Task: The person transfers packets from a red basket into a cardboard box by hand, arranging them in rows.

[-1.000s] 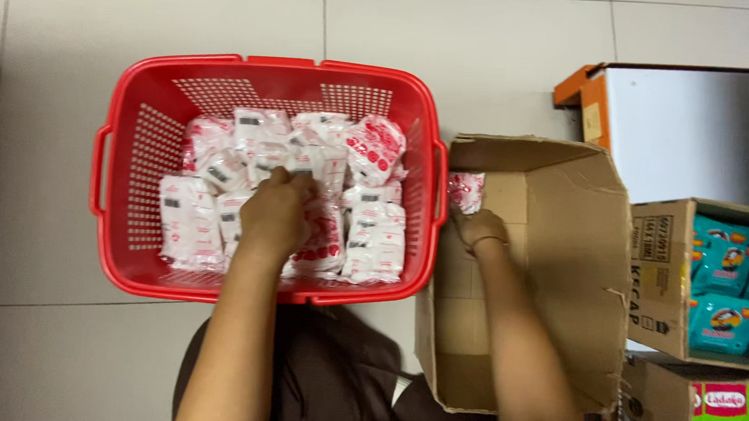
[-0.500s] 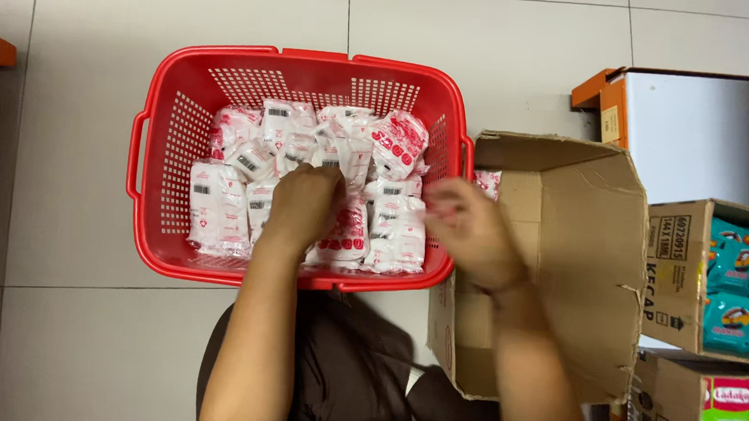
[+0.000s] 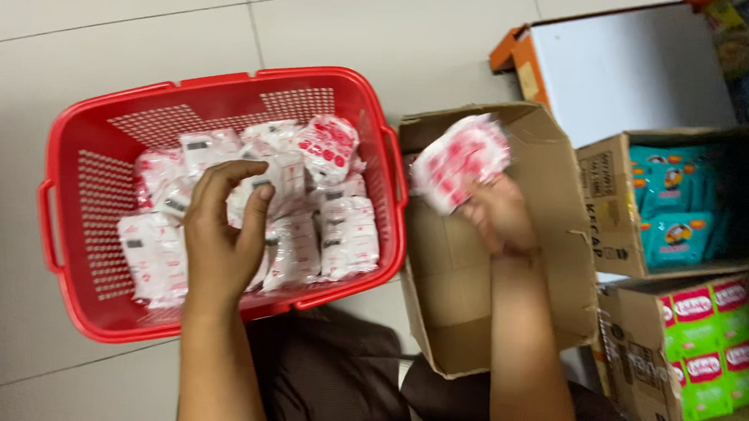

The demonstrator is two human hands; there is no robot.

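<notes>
Head camera looks steeply down, close above the basket point(image 3: 80, 127)

Right hand point(image 3: 498, 217): motion-blurred, so you can't make out your fingers on the packet point(image 3: 461, 162).
Packet: its print is smeared.
Cardboard box point(image 3: 551, 271): your forearm hides its floor.
Far-right boxes point(image 3: 708, 356): cut off by the edge.
Basket point(image 3: 70, 306): your left hand point(image 3: 219, 245) covers some packets.

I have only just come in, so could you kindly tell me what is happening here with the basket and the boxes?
A person is working over a red basket on the tiled floor, full of white and red packets. The left hand rests on the packets in the basket. The right hand holds up a white and red packet above an open cardboard box beside the basket. More cartons of teal and green packs sit to the right.
</notes>
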